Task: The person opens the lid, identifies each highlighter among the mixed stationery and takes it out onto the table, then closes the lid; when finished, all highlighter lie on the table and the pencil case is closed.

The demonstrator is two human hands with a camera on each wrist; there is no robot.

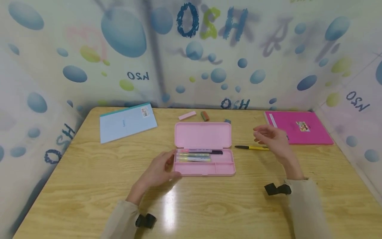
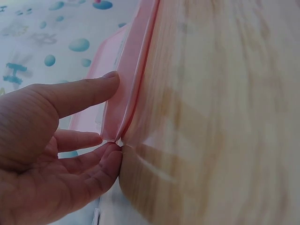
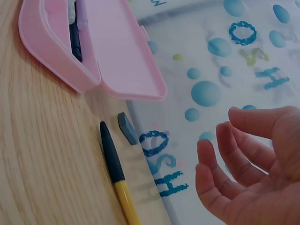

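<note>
A pink pencil case (image 1: 203, 135) lies on the table with its lid folded back. Several pens and markers (image 1: 194, 159), one with a black cap, sit in its long rear compartment; two smaller front compartments hold nothing. The left hand (image 1: 158, 168) grips the case's left end, thumb (image 2: 110, 86) against the front wall and fingers round the corner. To the right, a yellow pen (image 1: 253, 147) with a black end lies flat on the table. Above it hovers the right hand (image 1: 273, 141), fingers loosely bent and holding nothing.
Behind the case lie a pink bar (image 1: 187, 115), a green and orange eraser (image 1: 205, 116) and a small blue-grey block (image 3: 127, 128). A light blue notebook (image 1: 128, 123) is at back left, a magenta notebook (image 1: 316, 134) at back right. A patterned wall (image 1: 176, 73) borders the table.
</note>
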